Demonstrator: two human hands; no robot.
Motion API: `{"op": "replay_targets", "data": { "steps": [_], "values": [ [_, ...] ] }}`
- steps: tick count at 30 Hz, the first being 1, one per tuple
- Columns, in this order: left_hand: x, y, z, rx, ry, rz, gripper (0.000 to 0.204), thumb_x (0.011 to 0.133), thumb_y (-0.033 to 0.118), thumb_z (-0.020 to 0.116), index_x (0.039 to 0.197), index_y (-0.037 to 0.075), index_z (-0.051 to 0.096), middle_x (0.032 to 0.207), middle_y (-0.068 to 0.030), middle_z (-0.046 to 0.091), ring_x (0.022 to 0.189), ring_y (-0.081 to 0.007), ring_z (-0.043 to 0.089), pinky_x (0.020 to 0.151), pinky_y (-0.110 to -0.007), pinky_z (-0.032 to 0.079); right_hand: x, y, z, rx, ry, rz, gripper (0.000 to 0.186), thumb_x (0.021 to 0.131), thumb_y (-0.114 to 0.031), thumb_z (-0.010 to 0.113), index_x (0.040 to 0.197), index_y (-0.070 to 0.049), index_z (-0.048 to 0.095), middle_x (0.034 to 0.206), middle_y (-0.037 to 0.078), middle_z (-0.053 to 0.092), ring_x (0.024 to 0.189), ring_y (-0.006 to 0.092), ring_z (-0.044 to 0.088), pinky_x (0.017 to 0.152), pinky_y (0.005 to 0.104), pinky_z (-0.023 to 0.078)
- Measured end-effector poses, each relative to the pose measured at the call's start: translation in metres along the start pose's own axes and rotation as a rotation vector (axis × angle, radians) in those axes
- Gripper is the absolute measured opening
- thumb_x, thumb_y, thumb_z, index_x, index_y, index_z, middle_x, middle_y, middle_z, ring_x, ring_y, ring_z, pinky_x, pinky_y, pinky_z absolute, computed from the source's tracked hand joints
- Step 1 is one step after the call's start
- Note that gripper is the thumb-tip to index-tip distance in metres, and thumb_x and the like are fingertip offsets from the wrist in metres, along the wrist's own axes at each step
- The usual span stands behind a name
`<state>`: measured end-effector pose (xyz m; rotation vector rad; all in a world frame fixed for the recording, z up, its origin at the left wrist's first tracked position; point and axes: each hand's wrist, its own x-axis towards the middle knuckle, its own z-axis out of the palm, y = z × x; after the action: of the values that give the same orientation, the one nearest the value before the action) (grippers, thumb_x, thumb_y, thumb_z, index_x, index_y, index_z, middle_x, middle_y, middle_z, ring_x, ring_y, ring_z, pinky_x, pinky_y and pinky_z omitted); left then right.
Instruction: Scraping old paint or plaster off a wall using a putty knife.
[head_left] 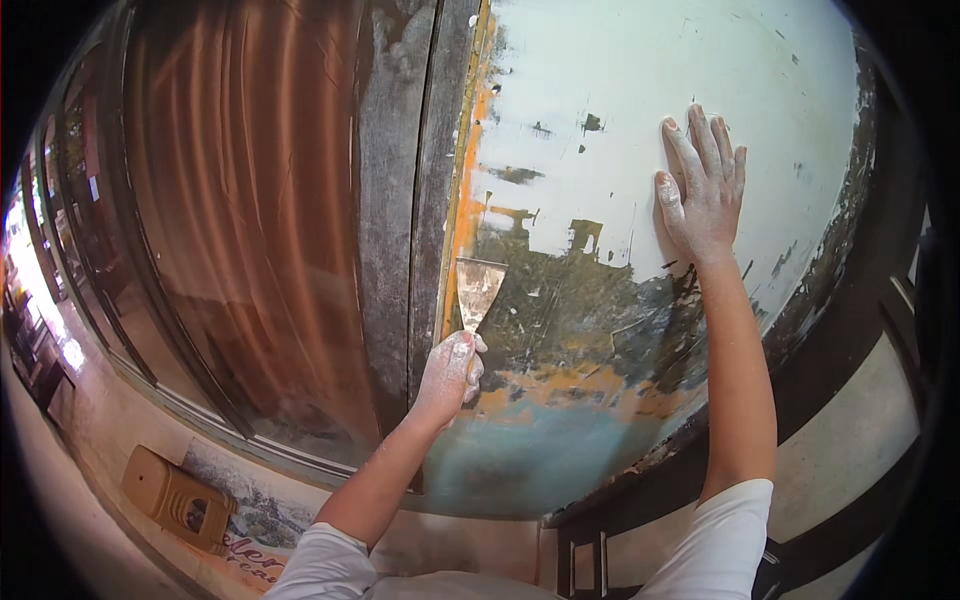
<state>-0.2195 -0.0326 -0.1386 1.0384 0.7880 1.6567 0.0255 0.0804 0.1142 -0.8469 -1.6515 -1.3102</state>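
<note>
My left hand (pixel 452 378), dusted with white powder, is closed round the handle of a putty knife (pixel 481 287). The wide metal blade points up and lies at the left border of a wall panel (pixel 560 480), beside an orange strip (pixel 467 190). My right hand (pixel 703 195), also dusty white, rests flat on the pale upper part of the panel with its fingers spread. Below the pale layer, dark grey, orange and blue-green patches show. Most of the knife's handle is hidden in my fist.
Left of the panel stands a dark wooden post (pixel 385 190), then a glazed door with a brown curtain (pixel 250 180) behind it. A brown plastic stool (pixel 175 500) is on the floor at lower left. Dark wooden framing (pixel 830 330) runs along the right.
</note>
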Motion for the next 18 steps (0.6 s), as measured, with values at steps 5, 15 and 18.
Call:
{"op": "replay_targets", "data": {
  "steps": [5,15,18],
  "values": [
    [0.001,0.005,0.006,-0.008,-0.013,0.005,0.032,0.099,0.039,0.044,0.091,0.010,0.051,0.057,0.0035,0.041,0.042,-0.0042,0.031,0.036,-0.021,0.025,-0.001,-0.001,-0.002,0.001,-0.027,0.020,0.054,0.085,-0.038,0.056,0.138,-0.035,0.043,0.152,-0.005,0.028,0.142,0.0204,0.021,0.117,0.0497,0.010],
    [0.007,0.007,0.003,-0.017,-0.026,-0.003,0.035,0.098,0.043,0.045,0.089,0.010,0.051,0.057,0.0034,0.042,0.040,-0.0042,0.031,0.036,-0.021,0.025,-0.001,0.000,-0.002,-0.009,-0.044,0.025,0.052,0.086,-0.037,0.055,0.137,-0.035,0.044,0.152,-0.005,0.027,0.142,0.0202,0.020,0.117,0.0493,0.010],
    [0.003,0.005,0.002,0.006,-0.013,-0.026,0.035,0.098,0.043,0.045,0.089,0.010,0.051,0.057,0.0034,0.042,0.041,-0.0040,0.032,0.036,-0.021,0.025,-0.001,-0.002,-0.003,-0.003,-0.039,0.016,0.052,0.087,-0.037,0.055,0.137,-0.035,0.044,0.152,-0.005,0.027,0.142,0.0201,0.020,0.117,0.0490,0.010]
  ]
}}
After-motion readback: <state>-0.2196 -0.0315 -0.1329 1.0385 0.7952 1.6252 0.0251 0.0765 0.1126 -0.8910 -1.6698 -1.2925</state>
